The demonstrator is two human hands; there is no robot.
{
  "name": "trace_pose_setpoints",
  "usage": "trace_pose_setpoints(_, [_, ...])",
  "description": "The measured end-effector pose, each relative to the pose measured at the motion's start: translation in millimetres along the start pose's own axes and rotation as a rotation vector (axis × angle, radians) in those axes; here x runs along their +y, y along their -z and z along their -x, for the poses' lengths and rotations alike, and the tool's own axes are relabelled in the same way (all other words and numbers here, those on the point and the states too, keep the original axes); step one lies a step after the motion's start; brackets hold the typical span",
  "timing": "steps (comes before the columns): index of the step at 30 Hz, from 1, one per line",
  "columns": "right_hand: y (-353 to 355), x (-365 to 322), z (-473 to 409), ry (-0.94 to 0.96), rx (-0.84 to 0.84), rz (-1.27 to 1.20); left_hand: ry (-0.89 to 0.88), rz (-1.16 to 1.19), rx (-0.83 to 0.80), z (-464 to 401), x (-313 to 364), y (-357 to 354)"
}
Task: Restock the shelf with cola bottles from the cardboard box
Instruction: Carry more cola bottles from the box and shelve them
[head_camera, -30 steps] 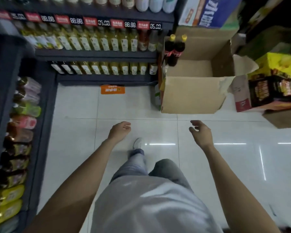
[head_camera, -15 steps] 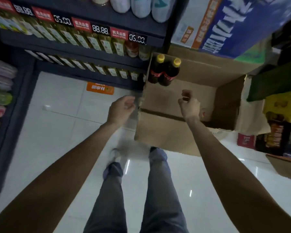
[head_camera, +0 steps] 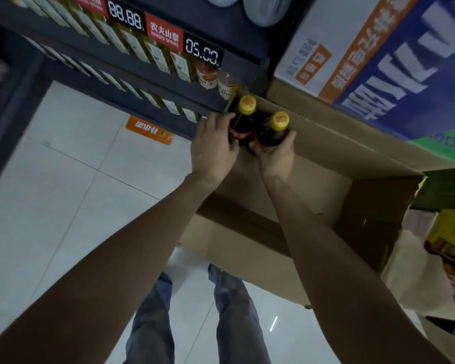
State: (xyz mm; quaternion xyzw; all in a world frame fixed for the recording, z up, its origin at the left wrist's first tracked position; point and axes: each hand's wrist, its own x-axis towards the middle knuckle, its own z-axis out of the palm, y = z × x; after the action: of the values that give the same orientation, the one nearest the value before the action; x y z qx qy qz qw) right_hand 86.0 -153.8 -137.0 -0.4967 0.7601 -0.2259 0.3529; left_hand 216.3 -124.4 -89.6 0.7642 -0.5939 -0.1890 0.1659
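While both hands reach in, the job stands like this, told from the box (head_camera: 313,185):

Box: open, brown, on the floor, almost empty. Only two bottles show, in its far left corner.

Left bottle (head_camera: 243,122): dark cola, yellow cap, red label, standing up at the box's far wall.

Right bottle (head_camera: 272,132): same kind, touching the first one, just to its right.

Left hand (head_camera: 213,148): fingers (head_camera: 222,119) curled round the left bottle's side, holding it.

Right hand (head_camera: 275,153): cupped under and round the right bottle, holding it too.

Shelf (head_camera: 142,85): just left of the box's far corner, dark, with rows of other drinks and price tags.

Done: most of the box looks emptied, so I think much is already on the shelf, but I see no cola there.

Left: both bottles look still down in the box. They need lifting out and setting on the shelf. After that the box looks finished.
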Motion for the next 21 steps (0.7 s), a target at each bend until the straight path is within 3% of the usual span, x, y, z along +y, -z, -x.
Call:
trace_pose_setpoints(10, [42.4,33.8,28.8,-0.048,-0.036,-0.153,-0.007,-0.264,0.108,-22.9,12.8,-19.2])
trace_pose_setpoints(13, [51.0,42.4,36.6,-0.062,-0.012,-0.171,-0.090,-0.306,0.131,-21.7,15.0,-26.9])
trace_pose_setpoints(16, [53.1,48.5,39.5,-0.062,0.032,-0.200,-0.198,-0.211,0.087,-18.5,19.4,-39.6])
trace_pose_setpoints(21, [70.4,55.0,43.4,0.044,0.024,-0.146,-0.091,0.005,-0.107,-10.0,36.9,-53.2])
